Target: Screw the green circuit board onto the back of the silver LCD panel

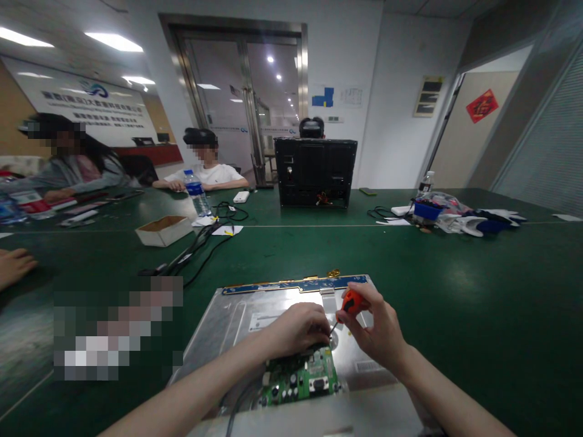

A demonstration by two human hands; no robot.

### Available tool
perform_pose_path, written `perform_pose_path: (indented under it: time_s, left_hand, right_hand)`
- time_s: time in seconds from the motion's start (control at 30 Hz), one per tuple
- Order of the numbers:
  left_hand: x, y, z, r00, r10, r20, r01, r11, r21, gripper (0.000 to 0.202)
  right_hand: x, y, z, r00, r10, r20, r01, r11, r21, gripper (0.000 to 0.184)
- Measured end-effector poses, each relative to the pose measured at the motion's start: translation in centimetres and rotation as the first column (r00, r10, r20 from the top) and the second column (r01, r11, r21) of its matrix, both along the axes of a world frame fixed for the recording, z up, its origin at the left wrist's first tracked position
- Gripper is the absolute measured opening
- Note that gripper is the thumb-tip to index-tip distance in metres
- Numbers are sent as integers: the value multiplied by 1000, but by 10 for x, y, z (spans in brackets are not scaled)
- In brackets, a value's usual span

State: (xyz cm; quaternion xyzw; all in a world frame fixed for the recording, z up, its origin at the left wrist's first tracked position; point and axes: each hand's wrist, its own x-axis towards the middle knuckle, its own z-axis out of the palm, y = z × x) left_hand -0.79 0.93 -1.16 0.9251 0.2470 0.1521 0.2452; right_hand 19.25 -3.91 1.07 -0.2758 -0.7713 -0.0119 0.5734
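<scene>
Screwdriver pinched in right hand, orange handle up by the thumb, shaft slanting down-left toward left hand. Left grip curled shut, pressing green board just below the tip. Both over metal panel on tabletop. Left hand nearer the board.

surface: green mat
near edge: metal panel
middle: cardboard box, black cables, water bottle
far side: black monitor casing
right: gloves
</scene>
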Motion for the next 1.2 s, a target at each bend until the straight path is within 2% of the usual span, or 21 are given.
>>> perform_pose_path:
  time_s: [0.27, 0.5, 0.7, 0.87, 1.2]
  left_hand:
    - [-1, 2, 0, 999, -29, 39, 30, 999, -23, 13]
    - [-1, 4, -7, 998, -40, 51, 42, 999, -33, 12]
    - [-1, 5, -6, 997, -48, 53, 51, 998, -47, 13]
    - [-2, 4, -4, 997, -64, 50, 67, 996, -59, 14]
    - [-1, 5, -6, 997, -71, 39, 73, 996, -47, 16]
  right_hand:
    - [2, 12, 4, 986, 110, 121, -103, 993, -66, 41]
    - [-2, 18, 15, 970, 86, 229, -66, 994, -93, 44]
    - [-2, 10, 5, 982, 80, 171, -46, 980, -196, 50]
    - [-1, 10, -2, 991, 52, 125, -27, 980, -196, 50]
    - [-4, 10, 2, 990, 40, 136, -23, 992, -120, 47]
